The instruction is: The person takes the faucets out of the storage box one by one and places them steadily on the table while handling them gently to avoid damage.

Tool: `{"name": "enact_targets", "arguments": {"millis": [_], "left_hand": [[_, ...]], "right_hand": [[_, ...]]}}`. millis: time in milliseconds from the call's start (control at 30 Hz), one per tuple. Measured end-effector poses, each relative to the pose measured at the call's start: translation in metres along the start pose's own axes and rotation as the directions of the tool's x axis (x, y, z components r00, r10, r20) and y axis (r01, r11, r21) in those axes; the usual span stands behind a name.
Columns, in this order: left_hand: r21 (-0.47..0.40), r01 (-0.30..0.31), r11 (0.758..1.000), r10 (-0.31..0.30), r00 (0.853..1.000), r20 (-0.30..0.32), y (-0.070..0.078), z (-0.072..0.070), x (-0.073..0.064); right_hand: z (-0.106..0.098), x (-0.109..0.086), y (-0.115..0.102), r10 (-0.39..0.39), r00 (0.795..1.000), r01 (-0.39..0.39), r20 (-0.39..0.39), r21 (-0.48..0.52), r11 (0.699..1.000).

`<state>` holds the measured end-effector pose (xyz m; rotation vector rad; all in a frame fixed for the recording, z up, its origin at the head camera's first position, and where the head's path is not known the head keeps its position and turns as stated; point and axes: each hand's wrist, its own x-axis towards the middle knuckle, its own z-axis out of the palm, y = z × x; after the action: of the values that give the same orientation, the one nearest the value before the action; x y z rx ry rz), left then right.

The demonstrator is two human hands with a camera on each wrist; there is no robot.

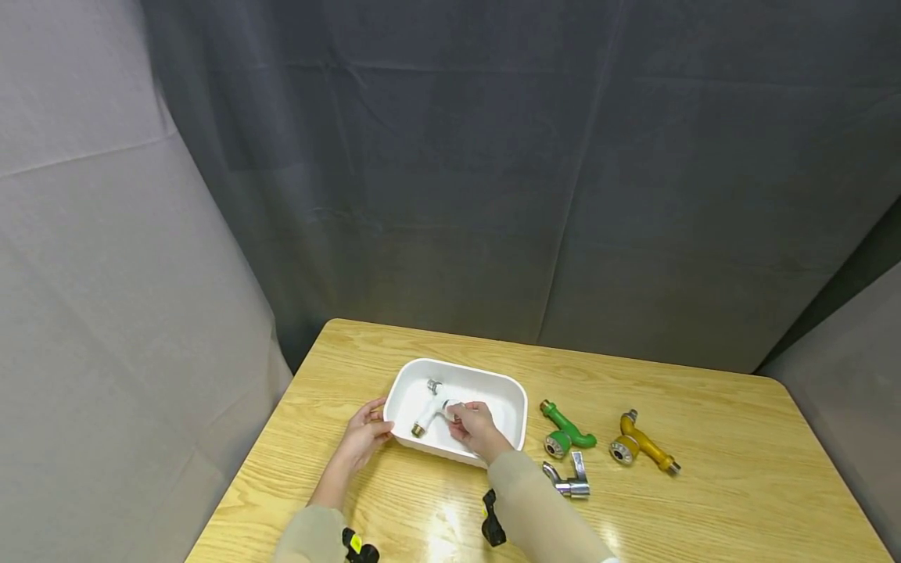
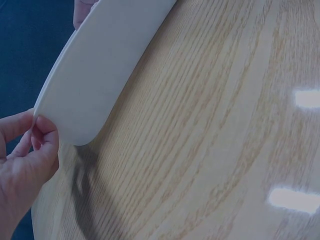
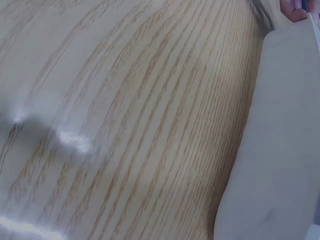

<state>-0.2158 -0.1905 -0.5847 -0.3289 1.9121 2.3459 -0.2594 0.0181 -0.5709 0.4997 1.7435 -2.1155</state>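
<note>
A white faucet (image 1: 431, 412) with a brass threaded end lies inside a white plastic basin (image 1: 493, 378). My right hand (image 1: 477, 430) reaches over the basin's near side and pinches the faucet's knob end. At the basin's left corner, my left hand (image 1: 363, 435) grips the rim between thumb and fingers. The left wrist view shows that hand (image 2: 27, 157) pinching the edge of the basin (image 2: 95, 65). In the right wrist view the basin wall (image 3: 280, 130) hides the faucet and the right hand's fingers.
Right of the basin lie a green faucet (image 1: 567, 426), a yellow faucet (image 1: 649, 446) and a chrome faucet (image 1: 576, 487), the last partly behind the right sleeve. All rest on a wooden table (image 1: 739, 438). A grey curtain (image 1: 450, 195) hangs behind the table.
</note>
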Motion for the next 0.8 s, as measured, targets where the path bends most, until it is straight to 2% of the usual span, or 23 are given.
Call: {"name": "enact_targets", "arguments": {"millis": [333, 800], "left_hand": [[0.006, 0.01, 1.0, -0.01, 1.0, 0.002, 0.0, -0.003, -0.001], [0.021, 0.008, 1.0, -0.008, 1.0, 0.017, 0.001, -0.001, -0.002]], "right_hand": [[-0.011, 0.004, -0.004, -0.006, 1.0, 0.007, -0.023, 0.062, 0.998], [-0.022, -0.001, -0.017, -0.026, 0.999, 0.023, 0.035, 0.086, 0.996]]}}
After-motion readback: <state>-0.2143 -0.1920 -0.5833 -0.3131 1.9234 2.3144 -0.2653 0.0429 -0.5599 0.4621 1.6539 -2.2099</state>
